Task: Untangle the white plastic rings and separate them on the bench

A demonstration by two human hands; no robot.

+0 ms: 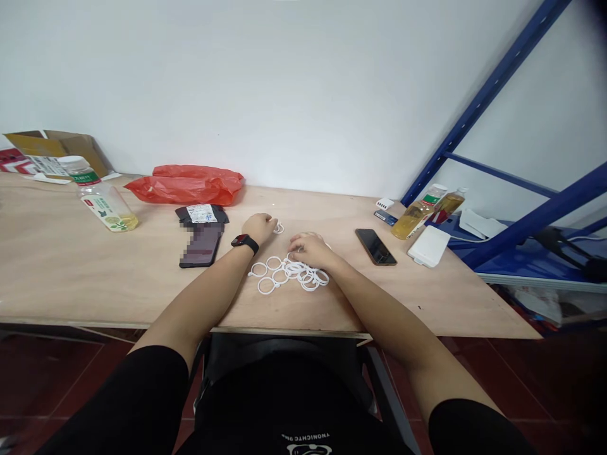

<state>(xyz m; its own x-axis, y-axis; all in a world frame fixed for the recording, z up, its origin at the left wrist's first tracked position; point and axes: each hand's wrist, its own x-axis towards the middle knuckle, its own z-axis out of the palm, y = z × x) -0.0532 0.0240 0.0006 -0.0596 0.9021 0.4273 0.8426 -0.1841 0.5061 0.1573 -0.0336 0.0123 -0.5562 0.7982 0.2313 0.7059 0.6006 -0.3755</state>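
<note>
White plastic rings [268, 285], several of them and each with a small knob, lie in an overlapping pile near the middle of the table. Beyond the pile, my left hand [258, 228] is closed, its fingertips pinching small white rings [279, 228] that stick out to the right. Over the pile's far side, my right hand [310, 249] has its fingers curled down, with a white ring at the thumb and fingertips. The hand itself covers part of that grip. A dark smartwatch [245, 242] is on my left wrist.
Left of my hands lie a phone [202, 248], a black package [202, 213] and a red plastic bag [190, 184], with a bottle [105, 203] farther left. On the right are another phone [375, 246], a bottle [417, 213], a white box [429, 246] and a blue metal frame [474, 95].
</note>
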